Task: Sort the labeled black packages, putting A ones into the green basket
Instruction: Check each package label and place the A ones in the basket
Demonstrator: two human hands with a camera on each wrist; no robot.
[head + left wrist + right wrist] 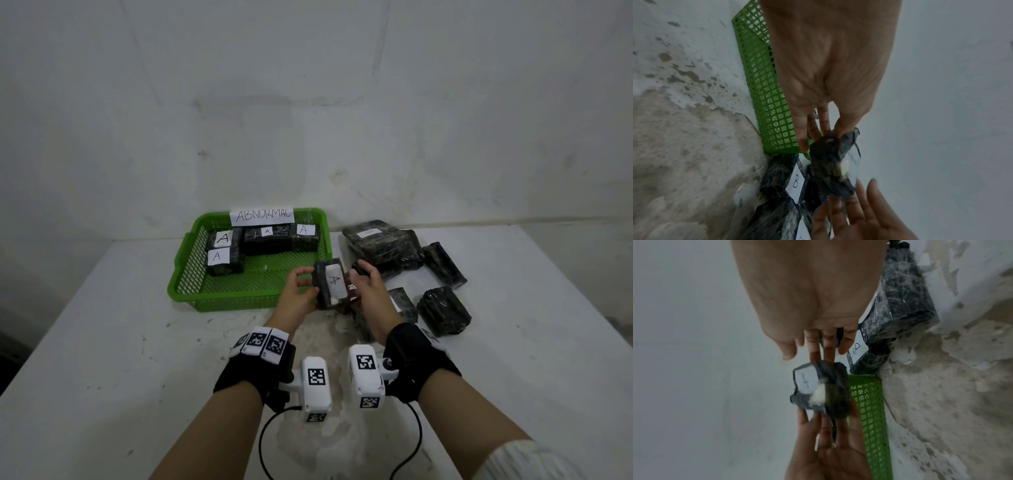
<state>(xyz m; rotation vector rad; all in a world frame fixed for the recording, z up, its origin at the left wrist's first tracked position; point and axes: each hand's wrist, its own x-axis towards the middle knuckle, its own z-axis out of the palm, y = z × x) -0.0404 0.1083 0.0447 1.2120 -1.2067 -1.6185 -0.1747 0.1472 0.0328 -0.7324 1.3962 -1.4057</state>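
Observation:
A black wrapped package with a white A label point(332, 284) point(830, 162) point(818, 389) is held in the air just off the green basket's point(222, 305) point(768, 97) point(869, 410) front right corner. My left hand point(306, 282) point(822, 138) pinches its left end between thumb and fingers. My right hand point(359, 277) point(812, 358) has its fingers straight, the tips at the package's right end. Several A-labelled packages point(222, 240) lie along the basket's back and left side.
A paper sign reading ABNORMAL point(262, 216) stands on the basket's back rim. Several black packages point(380, 243) lie piled to the right of the basket, and one with a B label point(777, 175) point(869, 363) lies under my hands. The white table point(102, 342) is worn and stained.

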